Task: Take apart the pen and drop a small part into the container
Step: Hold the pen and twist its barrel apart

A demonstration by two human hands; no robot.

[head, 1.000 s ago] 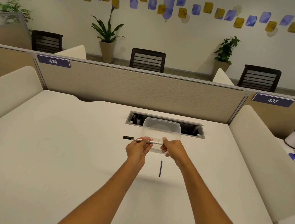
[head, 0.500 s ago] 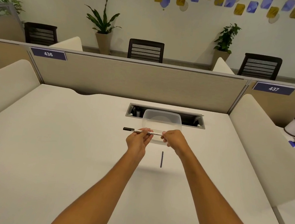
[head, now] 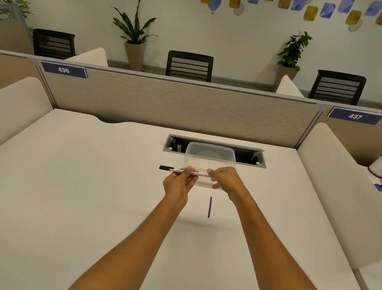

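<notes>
Hands (head: 203, 180) hold pen (head: 183, 171) level, forearms outstretched before container (head: 210, 155).

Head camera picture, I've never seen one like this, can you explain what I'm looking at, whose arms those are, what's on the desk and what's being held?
There is no machine here. The camera sits on a person's head and looks forward and down, so the two bare arms reaching in from the bottom are that person's own. The left hand pinches a white marker pen with a black end, held level above the desk. The right hand is at the pen's other end; whether it grips the pen is hard to tell. Just behind the hands a clear plastic container stands on the white desk. A thin dark stick lies on the desk nearer the person, possibly a part of the pen.
</notes>
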